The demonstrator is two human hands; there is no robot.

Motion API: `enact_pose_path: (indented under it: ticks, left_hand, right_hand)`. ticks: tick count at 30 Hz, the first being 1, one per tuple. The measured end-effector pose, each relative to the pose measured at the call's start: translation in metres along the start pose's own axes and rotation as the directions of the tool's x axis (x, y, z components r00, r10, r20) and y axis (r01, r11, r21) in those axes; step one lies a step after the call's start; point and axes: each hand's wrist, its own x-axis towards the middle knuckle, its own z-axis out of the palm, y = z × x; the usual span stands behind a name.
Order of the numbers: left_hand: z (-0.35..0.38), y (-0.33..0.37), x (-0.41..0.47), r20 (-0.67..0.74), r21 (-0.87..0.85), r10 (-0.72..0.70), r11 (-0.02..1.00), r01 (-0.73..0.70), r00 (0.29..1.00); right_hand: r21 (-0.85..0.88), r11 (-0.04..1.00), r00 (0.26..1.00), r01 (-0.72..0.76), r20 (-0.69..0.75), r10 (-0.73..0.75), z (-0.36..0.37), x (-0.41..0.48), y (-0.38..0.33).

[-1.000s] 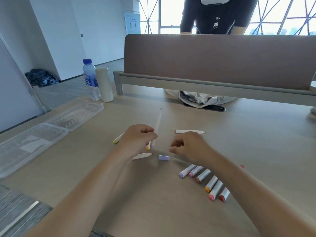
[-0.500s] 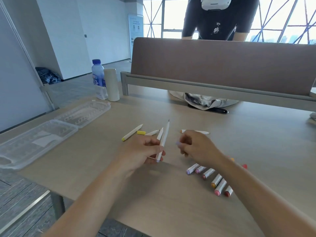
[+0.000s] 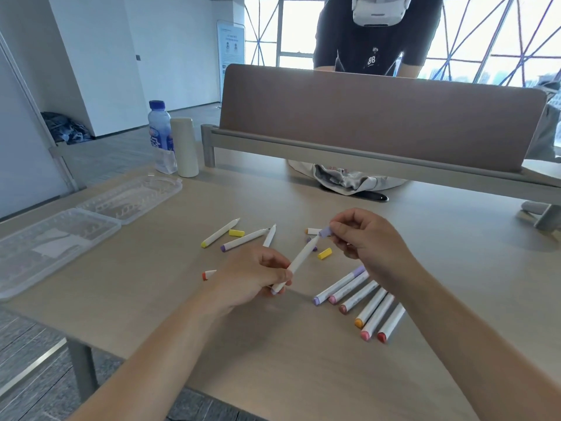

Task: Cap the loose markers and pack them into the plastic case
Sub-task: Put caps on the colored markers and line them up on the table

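**Lilac cap meets its marker; case not yet filled**

A left hand [image 3: 255, 275] grips a slim white plastic marker [image 3: 299, 259] near its tail, tip angled toward one o'clock; the right hand [image 3: 364, 238] pinches a small lilac cap [image 3: 325, 231] at that tip, seemingly not yet pressed home; six capped markers [image 3: 378, 312] lie in a row at four o'clock; uncapped barrels [image 3: 244, 239] and stubby yellow caps [image 3: 324, 253] wait at eleven; the clear ribbed plastic case [image 3: 60, 238] lies open at nine o'clock on the matte beige table [image 3: 182, 299], no markers visible inside.

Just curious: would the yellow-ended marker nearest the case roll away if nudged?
Probably: the yellow-ended marker looks round-barrelled and lies on a smooth table, so a sideways nudge could roll it. It looks rigid and slim, so likely light and easy to pinch.
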Motion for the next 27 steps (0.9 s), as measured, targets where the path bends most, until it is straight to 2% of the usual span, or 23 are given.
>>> enact_pose_path:
  ticks: [5, 8, 12, 20, 27]
  left_hand:
    - [0.001, 0.001, -0.001, 0.004, 0.025, -0.004, 1.000, 0.004, 1.000]
    - [0.003, 0.002, -0.001, 0.003, 0.095, 0.013, 0.995, -0.014, 1.000]
    - [0.006, 0.004, -0.001, -0.018, 0.151, 0.045, 0.988, -0.042, 0.999]
    - [0.011, 0.012, 0.002, 0.027, 0.294, 0.049, 0.954, -0.055, 0.998]
    - [0.034, 0.017, 0.011, 0.013, 0.317, 0.028, 0.948, -0.031, 1.000]
  right_hand:
    - [-0.091, 0.995, 0.999, 0.039, 0.026, -0.037, 0.000, -0.001, -0.001]
    - [-0.112, 0.992, 0.997, 0.059, 0.051, -0.054, 0.001, -0.003, -0.003]
    - [-0.114, 0.992, 0.998, 0.047, 0.043, -0.043, 0.001, -0.006, 0.001]
    - [-0.151, 0.987, 0.999, 0.050, -0.014, -0.053, 0.000, -0.010, 0.013]
    - [-0.232, 0.973, 1.000, 0.021, -0.012, -0.024, -0.018, -0.004, 0.013]
